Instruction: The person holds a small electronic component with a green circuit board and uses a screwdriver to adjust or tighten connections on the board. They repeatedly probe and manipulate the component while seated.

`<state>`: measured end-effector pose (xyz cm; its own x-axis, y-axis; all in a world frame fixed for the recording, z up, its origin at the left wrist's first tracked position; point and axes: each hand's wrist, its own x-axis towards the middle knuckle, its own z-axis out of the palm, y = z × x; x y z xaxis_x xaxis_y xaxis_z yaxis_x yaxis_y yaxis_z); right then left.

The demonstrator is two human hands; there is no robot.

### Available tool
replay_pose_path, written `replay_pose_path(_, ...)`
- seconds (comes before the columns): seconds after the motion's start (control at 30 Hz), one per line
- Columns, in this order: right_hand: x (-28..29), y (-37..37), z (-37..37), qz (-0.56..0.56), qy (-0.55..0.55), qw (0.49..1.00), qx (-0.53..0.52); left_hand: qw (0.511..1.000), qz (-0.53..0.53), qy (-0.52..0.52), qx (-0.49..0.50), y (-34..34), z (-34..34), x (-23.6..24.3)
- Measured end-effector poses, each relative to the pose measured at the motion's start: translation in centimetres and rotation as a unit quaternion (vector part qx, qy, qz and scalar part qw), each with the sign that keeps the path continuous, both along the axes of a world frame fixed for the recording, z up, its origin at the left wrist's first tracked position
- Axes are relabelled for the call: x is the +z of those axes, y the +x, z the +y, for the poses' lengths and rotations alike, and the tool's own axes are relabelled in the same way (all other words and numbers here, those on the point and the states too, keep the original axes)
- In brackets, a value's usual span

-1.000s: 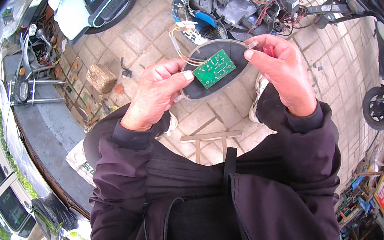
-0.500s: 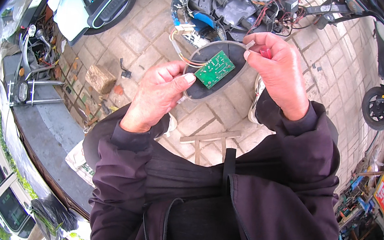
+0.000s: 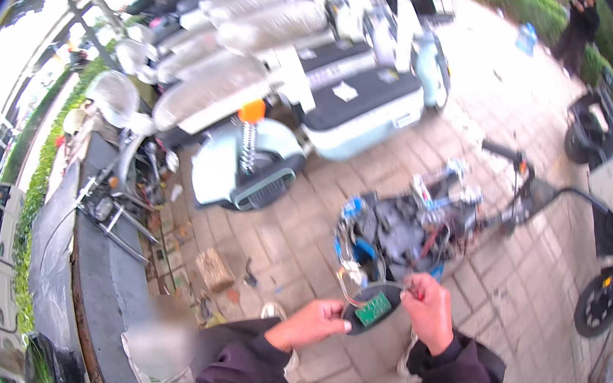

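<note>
A dark oval cover (image 3: 387,288) with a green circuit board (image 3: 372,309) lying in it is held between my two hands, over the paving. My left hand (image 3: 315,323) pinches its left edge, thumb on top near the board. At the upper right edge my right hand (image 3: 429,314) grips the rim with thumb and fingers. A small red thing shows among the right fingers; its kind is unclear. Thin wires (image 3: 349,282) with a pale connector run from the board's left side. Just beyond sits a partly dismantled blue and black vehicle body (image 3: 401,234) with loose wiring.
A worn brick (image 3: 214,270) lies on the paving to the left. Parked scooters (image 3: 366,107) stand farther off, with a pale green fender (image 3: 245,165) nearer. Handlebars (image 3: 510,151) rise beyond the vehicle body at right. A black wheel (image 3: 602,303) stands at the right, and a person (image 3: 577,29) far off.
My view has tilted up and away, so the hands and cover sit lower in it and the parked scooters show. Both hands still hold the cover.
</note>
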<state>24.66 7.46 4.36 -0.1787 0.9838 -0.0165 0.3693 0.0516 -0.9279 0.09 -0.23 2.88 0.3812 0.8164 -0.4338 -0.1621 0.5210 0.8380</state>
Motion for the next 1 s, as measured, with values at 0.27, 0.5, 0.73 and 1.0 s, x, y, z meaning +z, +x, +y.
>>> replay_pose_path(0.27, -0.8, 1.0, -0.6, 0.014, -0.021, 1.0, 0.002, 0.998, 0.031, -0.053, -0.021, -0.1, -1.0, -2.3)
replay_pose_path(0.5, -0.7, 0.4, -0.3, 0.012, -0.024, 1.0, -0.015, 0.998, 0.059, 0.027, 0.024, 0.6, -0.7, -3.6)
replay_pose_path(0.73, -0.7, 0.5, -0.1, 0.03, -0.059, 0.998, -0.009, 0.996, 0.045, 0.07, 0.045, 0.8, -0.8, -2.8)
replay_pose_path(1.0, -1.2, 0.5, 0.0, 0.03, -0.041, 0.999, -0.004, 0.992, 0.06, 0.095, 0.054, 0.9, -0.9, -2.6)
